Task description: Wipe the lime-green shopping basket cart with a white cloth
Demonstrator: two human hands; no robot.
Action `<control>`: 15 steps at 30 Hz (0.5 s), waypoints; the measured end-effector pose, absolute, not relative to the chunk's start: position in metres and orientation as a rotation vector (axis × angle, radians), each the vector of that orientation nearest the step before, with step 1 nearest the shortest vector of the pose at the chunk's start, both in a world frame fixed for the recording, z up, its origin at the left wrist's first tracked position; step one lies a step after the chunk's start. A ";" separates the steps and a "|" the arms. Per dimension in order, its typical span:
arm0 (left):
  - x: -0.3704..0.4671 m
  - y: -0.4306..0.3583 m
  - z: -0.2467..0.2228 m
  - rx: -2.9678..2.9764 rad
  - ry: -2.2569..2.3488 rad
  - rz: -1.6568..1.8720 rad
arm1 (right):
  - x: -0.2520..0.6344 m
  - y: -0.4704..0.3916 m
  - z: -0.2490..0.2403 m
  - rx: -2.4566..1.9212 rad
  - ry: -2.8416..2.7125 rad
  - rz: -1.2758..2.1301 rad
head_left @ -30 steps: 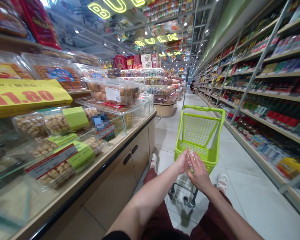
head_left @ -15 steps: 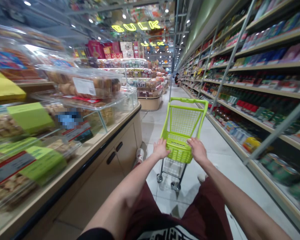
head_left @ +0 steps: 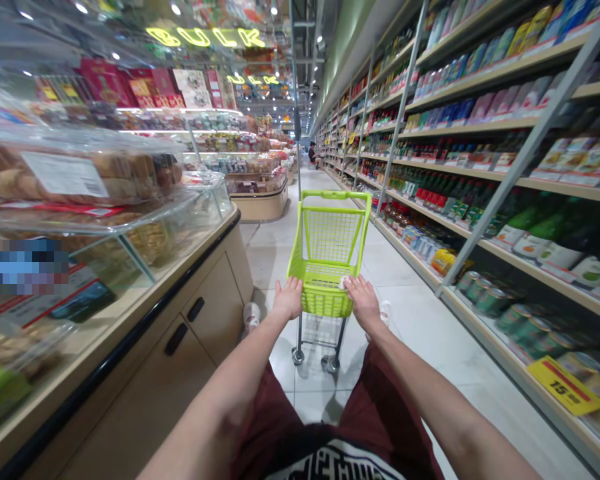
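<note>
A small lime-green shopping cart (head_left: 326,305) with a mesh basket and dark metal legs on wheels stands upright in front of me on the tiled floor. My left hand (head_left: 287,298) rests on the left end of its near edge, with the fingers over the rim. At the right end of the same edge is my right hand (head_left: 363,301), its fingers reaching over the rim beside a small whitish thing that I cannot make out. The basket shows nothing inside it.
A wooden counter (head_left: 207,313) with glass edges and packed baked goods runs along the left. Tall shelves (head_left: 485,175) of bottles and cans line the right side. Far down the aisle a person (head_left: 312,153) is near the shelves, and a rounded display stand (head_left: 260,208) is ahead left.
The view has turned to the right, so the cart, hands and counter sit further left in the picture. More of the right shelves shows, and the counter's goods have come nearer. Both hands remain at the cart.
</note>
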State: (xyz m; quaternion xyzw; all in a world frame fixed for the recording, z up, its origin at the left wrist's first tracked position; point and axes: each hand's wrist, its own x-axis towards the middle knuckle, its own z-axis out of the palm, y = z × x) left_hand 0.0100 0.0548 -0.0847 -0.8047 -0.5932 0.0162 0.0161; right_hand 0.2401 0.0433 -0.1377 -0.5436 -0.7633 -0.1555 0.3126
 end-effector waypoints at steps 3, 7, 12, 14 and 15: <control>0.016 0.046 -0.091 -2.471 -1.879 0.017 | 0.230 0.036 -0.138 -1.446 -1.982 -0.380; 0.022 0.035 -0.095 -2.475 -1.868 0.032 | 0.177 0.029 -0.139 -1.256 -2.116 -0.317; 0.021 0.033 -0.090 -2.523 -1.851 0.031 | 0.169 0.028 -0.144 -1.256 -2.068 -0.415; 0.019 0.030 -0.086 -2.555 -1.866 0.003 | 0.185 0.027 -0.145 -1.264 -2.045 -0.464; 0.018 0.027 -0.084 -2.571 -1.881 -0.004 | 0.193 0.027 -0.146 -1.271 -2.031 -0.470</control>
